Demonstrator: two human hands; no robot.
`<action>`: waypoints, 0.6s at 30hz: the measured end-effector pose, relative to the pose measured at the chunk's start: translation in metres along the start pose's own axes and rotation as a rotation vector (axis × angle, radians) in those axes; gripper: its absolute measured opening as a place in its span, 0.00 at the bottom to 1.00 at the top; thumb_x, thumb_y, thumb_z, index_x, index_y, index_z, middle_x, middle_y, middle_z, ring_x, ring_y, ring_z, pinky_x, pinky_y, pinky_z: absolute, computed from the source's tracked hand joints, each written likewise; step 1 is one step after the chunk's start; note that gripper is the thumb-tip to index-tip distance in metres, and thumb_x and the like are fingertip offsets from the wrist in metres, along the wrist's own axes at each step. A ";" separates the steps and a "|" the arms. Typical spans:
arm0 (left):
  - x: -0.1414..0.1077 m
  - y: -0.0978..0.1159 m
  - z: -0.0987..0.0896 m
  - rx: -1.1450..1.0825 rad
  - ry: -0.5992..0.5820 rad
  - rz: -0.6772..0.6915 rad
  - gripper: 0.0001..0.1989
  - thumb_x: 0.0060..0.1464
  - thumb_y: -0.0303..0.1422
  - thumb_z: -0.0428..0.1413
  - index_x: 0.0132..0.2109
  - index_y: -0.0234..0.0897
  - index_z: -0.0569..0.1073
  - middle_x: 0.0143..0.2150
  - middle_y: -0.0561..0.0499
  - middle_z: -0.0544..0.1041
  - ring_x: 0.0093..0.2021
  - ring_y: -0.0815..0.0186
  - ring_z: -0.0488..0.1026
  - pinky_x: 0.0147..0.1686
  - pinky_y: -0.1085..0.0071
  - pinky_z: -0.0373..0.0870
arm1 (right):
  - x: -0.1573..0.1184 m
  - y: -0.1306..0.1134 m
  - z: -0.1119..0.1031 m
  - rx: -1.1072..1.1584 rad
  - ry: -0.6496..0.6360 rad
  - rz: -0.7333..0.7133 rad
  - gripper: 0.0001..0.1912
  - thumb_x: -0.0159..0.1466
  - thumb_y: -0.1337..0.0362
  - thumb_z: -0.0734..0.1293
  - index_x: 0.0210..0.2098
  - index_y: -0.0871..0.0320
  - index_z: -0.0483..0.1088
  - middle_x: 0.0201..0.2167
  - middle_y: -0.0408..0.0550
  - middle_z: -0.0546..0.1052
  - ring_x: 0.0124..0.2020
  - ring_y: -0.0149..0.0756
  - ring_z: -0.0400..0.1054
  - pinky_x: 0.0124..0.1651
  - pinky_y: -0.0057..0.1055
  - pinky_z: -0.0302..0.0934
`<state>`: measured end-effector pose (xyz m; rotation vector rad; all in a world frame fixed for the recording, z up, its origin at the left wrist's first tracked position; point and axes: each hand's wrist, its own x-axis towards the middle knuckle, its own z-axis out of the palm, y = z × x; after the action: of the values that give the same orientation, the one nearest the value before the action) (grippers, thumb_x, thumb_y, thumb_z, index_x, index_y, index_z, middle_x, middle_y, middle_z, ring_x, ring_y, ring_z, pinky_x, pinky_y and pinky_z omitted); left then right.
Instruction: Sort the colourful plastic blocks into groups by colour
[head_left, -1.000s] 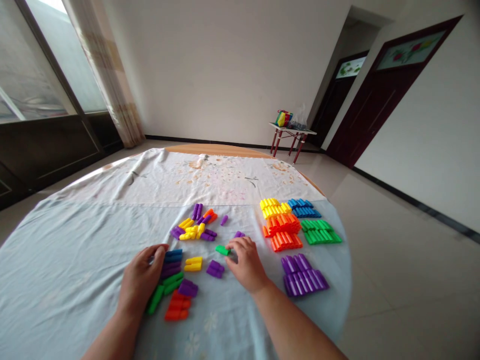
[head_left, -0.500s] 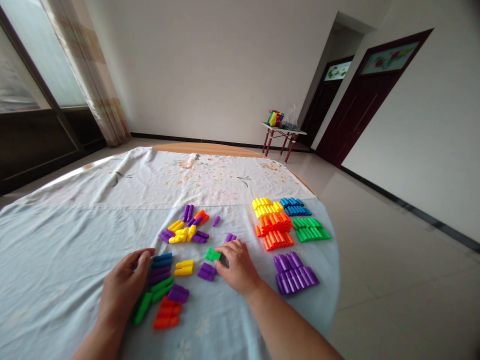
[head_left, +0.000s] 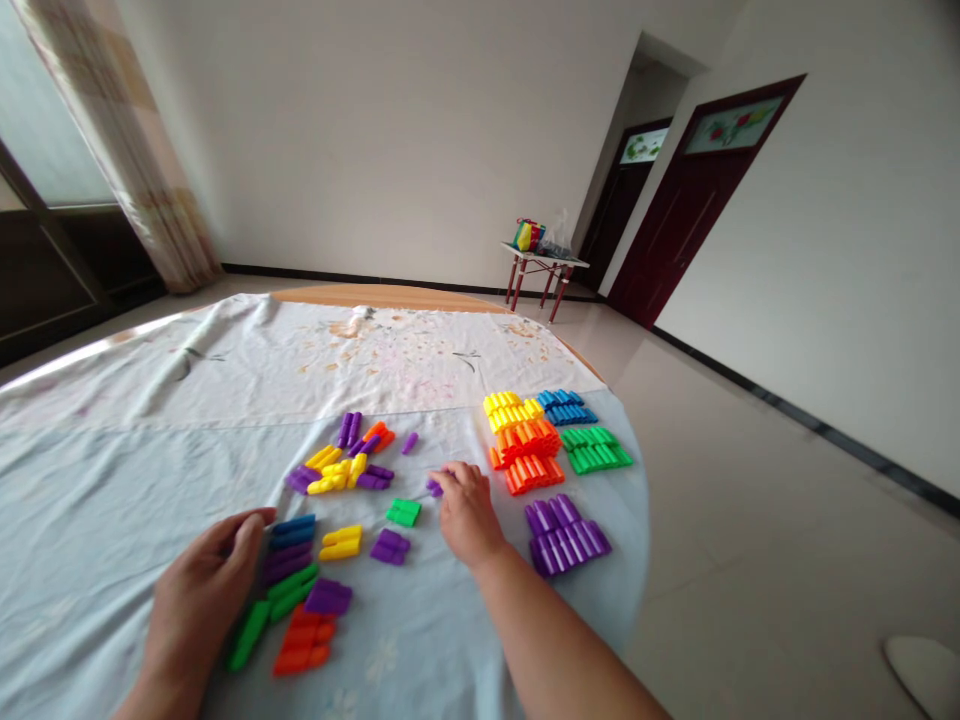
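Short tube-like plastic pieces, resembling pen caps, lie in coloured clusters on the cloth. My right hand (head_left: 466, 512) is over a purple pair (head_left: 435, 487), fingers bent down on it and partly hiding it. Just left of that hand are a green pair (head_left: 403, 513) and a purple group (head_left: 390, 546). My left hand (head_left: 206, 585) rests at the left, loosely curved and seemingly holding nothing, beside blue pieces (head_left: 294, 531). Near it lie purple (head_left: 287, 563), green (head_left: 292, 593) and orange pieces (head_left: 304, 640), plus a yellow pair (head_left: 341, 542).
Stacked rows of yellow (head_left: 511, 411), orange (head_left: 527, 455), blue (head_left: 566, 407), green (head_left: 596, 450) and purple pieces (head_left: 568, 536) sit at the right. A mixed heap (head_left: 341, 472) lies farther back. The round table's cloth (head_left: 420, 640) is wrinkled. A small table (head_left: 541, 258) stands by the wall.
My right hand has left the green pair and moved back and slightly right to the purple pair. The left hand stays beside the blue pieces. The whole view has shifted a little.
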<state>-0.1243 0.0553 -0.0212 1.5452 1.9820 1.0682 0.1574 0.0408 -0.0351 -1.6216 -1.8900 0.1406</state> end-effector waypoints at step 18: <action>0.003 -0.001 -0.001 -0.001 0.007 -0.029 0.16 0.46 0.46 0.49 0.35 0.45 0.76 0.31 0.56 0.79 0.37 0.56 0.75 0.35 0.62 0.71 | -0.003 0.000 -0.038 0.097 -0.210 -0.150 0.26 0.56 0.76 0.63 0.52 0.54 0.68 0.52 0.48 0.71 0.54 0.38 0.62 0.56 0.37 0.57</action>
<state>-0.1263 0.0576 -0.0213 1.5101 2.0019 1.0644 0.1775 0.0263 -0.0056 -1.4410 -2.1208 0.3447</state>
